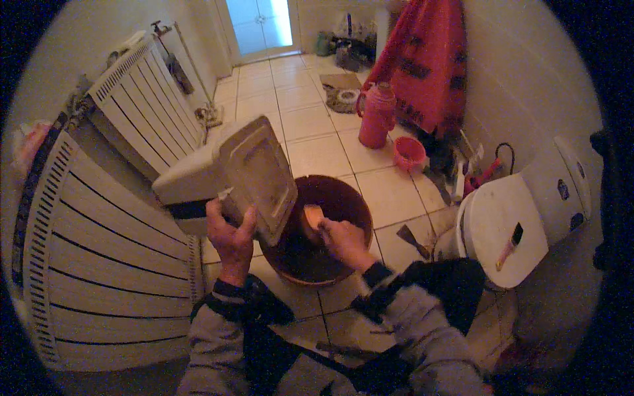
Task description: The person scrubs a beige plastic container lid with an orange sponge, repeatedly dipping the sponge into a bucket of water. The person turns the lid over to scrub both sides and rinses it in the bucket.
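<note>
My left hand (232,237) grips the near edge of a beige, box-shaped plastic container (257,173), thumb and fingers on its rim. The container is tilted, with a recessed panel facing right and a dark band low on its side. My right hand (346,242) holds a small orange block-like object (313,218), perhaps a sponge or brush. Both are over the mouth of a round brown bucket (369,218) on the tiled floor. The bucket's inside is too dark to make out. The container's lower corner overlaps the bucket's left rim in view.
White radiators (124,257) line the left wall. At right, a paintbrush (510,247) lies on a toilet's shut lid (488,208), and a scraper (413,240) is on the floor nearby. A red thermos (377,121), a pink bowl (409,153) and hanging red cloth (431,59) stand beyond.
</note>
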Motion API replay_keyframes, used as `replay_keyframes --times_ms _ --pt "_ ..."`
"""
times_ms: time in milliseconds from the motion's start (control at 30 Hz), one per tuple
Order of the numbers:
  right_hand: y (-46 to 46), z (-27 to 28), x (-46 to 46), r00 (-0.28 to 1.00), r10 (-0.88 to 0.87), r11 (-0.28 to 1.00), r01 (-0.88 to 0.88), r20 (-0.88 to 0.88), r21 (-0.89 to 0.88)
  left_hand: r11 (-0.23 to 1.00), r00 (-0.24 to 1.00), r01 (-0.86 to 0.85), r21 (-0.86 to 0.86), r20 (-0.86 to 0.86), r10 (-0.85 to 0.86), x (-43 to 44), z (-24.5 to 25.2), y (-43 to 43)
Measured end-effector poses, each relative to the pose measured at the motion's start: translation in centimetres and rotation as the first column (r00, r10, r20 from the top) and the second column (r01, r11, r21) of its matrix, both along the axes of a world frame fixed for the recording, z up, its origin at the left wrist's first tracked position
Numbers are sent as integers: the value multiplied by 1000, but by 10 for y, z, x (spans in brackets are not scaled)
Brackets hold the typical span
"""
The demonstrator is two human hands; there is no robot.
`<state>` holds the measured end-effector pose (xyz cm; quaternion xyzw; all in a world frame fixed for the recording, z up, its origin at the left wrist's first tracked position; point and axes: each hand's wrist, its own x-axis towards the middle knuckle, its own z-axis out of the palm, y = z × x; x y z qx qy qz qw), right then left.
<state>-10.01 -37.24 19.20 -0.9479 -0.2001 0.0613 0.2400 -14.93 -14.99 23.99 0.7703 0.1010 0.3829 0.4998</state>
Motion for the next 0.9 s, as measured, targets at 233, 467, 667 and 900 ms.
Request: replay_keyframes --times_ms 233,467,667,900 --pt "-5 -94 65 945 285 948 -254 159 -194 998 1000 -28 55 -6 29 4 3 -6" --pt "50 -190 86 909 398 825 -413 -124 -385 980 1000 -19 198 1 20 -3 8 -9" --pt "15 -130 74 889 435 820 -457 -142 -345 981 1000 -6 193 -12 8 -2 9 -6" --pt "-46 -24 18 967 -116 914 193 -227 356 996 996 84 16 5 -84 -9 5 -7"
